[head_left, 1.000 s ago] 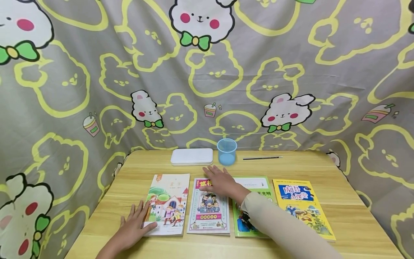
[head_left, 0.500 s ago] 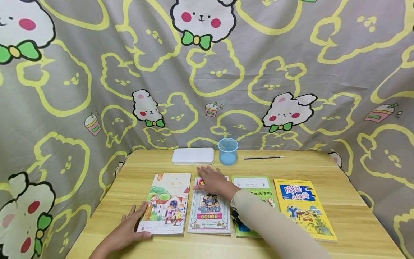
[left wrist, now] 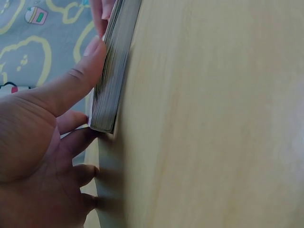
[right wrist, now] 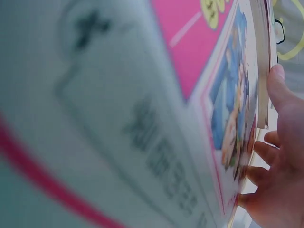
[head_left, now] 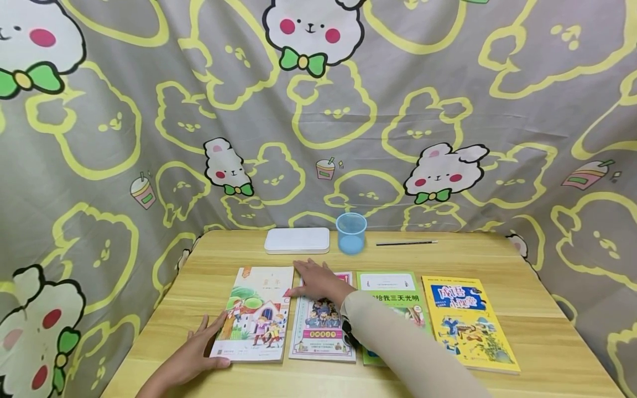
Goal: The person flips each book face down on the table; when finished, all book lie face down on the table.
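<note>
A white-topped storybook (head_left: 259,318) lies flat at the left of a row. My left hand (head_left: 196,351) rests at its lower left corner, fingers spread along the left side. In the left wrist view the left thumb (left wrist: 78,78) touches the page edge of the book (left wrist: 114,76). My right hand (head_left: 320,283) lies over the top of the second book, a pink-and-white one (head_left: 323,345), its fingertips by the storybook's upper right corner. The right wrist view has the right thumb (right wrist: 281,88) against the storybook's edge (right wrist: 262,61). Neither hand grips anything.
A green book (head_left: 390,282), partly under the right sleeve, and a yellow book (head_left: 470,323) continue the row on the wooden table (head_left: 537,309). Behind stand a white case (head_left: 297,240), a blue translucent cup (head_left: 351,235) and a pencil (head_left: 407,243). A patterned curtain (head_left: 348,127) surrounds the table.
My right hand has moved left across the second book to the storybook's edge. My left hand has shifted slightly left and down to the storybook's corner, and the storybook's lower end has straightened slightly.
</note>
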Demonstrator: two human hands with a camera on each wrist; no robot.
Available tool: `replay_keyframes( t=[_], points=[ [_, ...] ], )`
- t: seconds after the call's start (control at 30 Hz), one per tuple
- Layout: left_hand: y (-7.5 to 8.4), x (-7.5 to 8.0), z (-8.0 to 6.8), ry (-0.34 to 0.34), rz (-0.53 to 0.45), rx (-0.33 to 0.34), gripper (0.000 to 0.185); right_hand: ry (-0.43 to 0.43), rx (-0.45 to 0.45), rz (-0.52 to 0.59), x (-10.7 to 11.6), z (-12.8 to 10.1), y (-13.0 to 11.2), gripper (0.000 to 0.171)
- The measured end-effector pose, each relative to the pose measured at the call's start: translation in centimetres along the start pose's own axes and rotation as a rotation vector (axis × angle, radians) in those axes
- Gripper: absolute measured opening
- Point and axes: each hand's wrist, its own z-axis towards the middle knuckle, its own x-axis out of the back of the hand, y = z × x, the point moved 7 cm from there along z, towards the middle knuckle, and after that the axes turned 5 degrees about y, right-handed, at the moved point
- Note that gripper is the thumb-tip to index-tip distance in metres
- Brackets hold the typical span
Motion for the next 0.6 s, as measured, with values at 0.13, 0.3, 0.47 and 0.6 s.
replay_keyframes(
  t=[0.13,0.3,0.47,0.6],
  points=[
    [-0.06,0.08,-0.07,0.013,0.022,-0.005,0.123,0.002,-0.012,0.022,-0.35,0.33,-0.05,0.095],
    [0.04,0.09,-0.19,0.021,0.036,-0.011,0.125,0.011,-0.007,0.079,-0.56,0.56,-0.17,0.092],
    [-0.11,0.06,-0.06,0.01,0.032,0.005,0.123,0.032,-0.024,0.145,-0.66,0.68,-0.04,0.091],
    [-0.24,0.01,0.06,0.001,0.018,0.013,0.122,0.05,-0.043,0.193,-0.66,0.7,0.09,0.09]
  ],
)
